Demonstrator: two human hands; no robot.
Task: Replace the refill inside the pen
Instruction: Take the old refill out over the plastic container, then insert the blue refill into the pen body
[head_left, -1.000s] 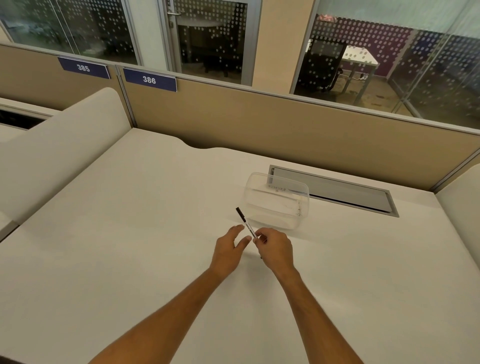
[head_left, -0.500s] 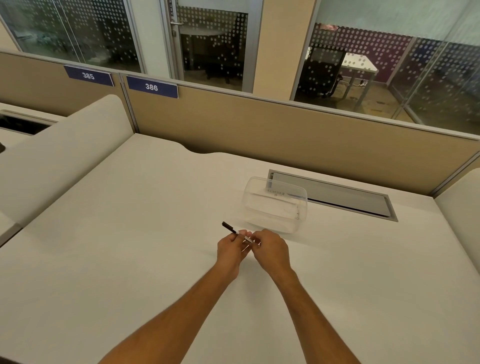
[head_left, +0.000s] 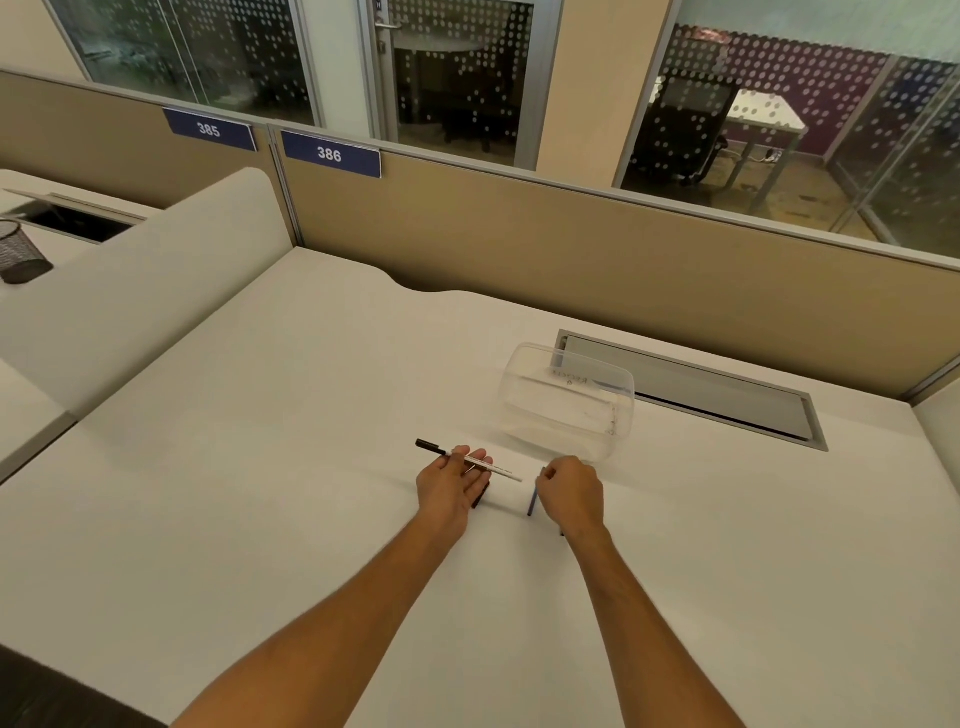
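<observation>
There is a single view, taken from the person's head, looking forward and steeply down across the white bench (head_left: 260, 467). Both forearms reach in from the bottom edge, so the left hand (head_left: 451, 486) and right hand (head_left: 570, 496) sit just below mid-frame, close to the lens but small enough that fine detail is hard to read. The wide angle bends straight lines: the tan partition (head_left: 571, 260) slopes across the upper half, and glass walls (head_left: 467, 67) fill the top. A neighbouring desk (head_left: 21, 197) shows at the far left edge.
</observation>
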